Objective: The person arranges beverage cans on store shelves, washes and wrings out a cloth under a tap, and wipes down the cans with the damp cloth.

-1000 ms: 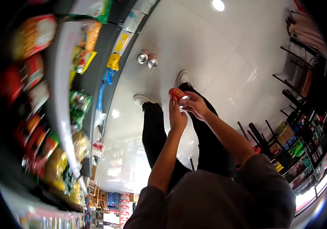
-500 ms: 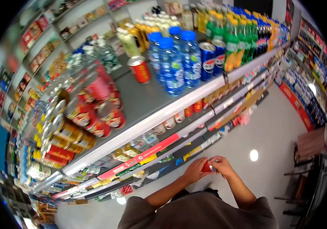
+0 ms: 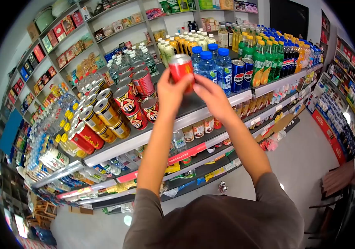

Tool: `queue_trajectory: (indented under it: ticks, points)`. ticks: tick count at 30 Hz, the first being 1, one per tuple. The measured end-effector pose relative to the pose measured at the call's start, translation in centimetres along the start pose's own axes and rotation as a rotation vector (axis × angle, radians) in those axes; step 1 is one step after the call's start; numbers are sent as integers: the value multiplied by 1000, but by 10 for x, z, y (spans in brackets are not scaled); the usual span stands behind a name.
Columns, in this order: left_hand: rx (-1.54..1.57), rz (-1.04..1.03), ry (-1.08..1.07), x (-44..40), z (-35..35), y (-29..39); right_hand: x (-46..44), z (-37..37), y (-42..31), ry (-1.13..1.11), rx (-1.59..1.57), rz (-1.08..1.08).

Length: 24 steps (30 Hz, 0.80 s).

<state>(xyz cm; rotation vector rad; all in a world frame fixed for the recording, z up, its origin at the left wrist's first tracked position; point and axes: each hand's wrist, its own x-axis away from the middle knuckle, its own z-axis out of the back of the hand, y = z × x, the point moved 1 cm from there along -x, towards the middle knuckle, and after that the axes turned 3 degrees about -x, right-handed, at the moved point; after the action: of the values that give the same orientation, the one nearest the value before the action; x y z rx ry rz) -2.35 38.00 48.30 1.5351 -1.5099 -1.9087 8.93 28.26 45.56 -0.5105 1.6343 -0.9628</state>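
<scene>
A red can with a silver top is held up over the top shelf. Wrapped round its left side is my left hand. The fingers of my right hand press on its lower right side. Just behind and to the right are blue-capped water bottles, then two dark blue cans. Left of my left hand stand stacked red cans with a cartoon face. Whether the held can touches anything behind it is hard to tell.
Gold cans stand at the left of the shelf, green bottles at the right. Lower shelves hold jars and packets. Two cans are on the floor below. Chairs are at the far right.
The view has risen from the floor to the shelf. Both hands have lifted the red can from near my body to above the top shelf, where another red can showed half a second ago.
</scene>
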Motion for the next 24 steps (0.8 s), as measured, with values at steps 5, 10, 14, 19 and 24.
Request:
queue_trajectory:
  ticks: [5, 10, 14, 19, 24]
  points:
    - [-66, 30, 148, -89, 9, -22, -103, -5, -11, -65, 67, -22]
    - [-272, 14, 143, -124, 7, -50, -180, 6, -20, -56, 489, -45]
    - [-284, 10, 127, -140, 3, -64, -238, 10, -3, -223, 565, -83]
    - [-282, 27, 106, -139, 9, -77, -251, 4, -2, -338, 770, -123]
    - [-200, 32, 66, -145, 18, -93, -255, 4, 10, -408, 837, -14]
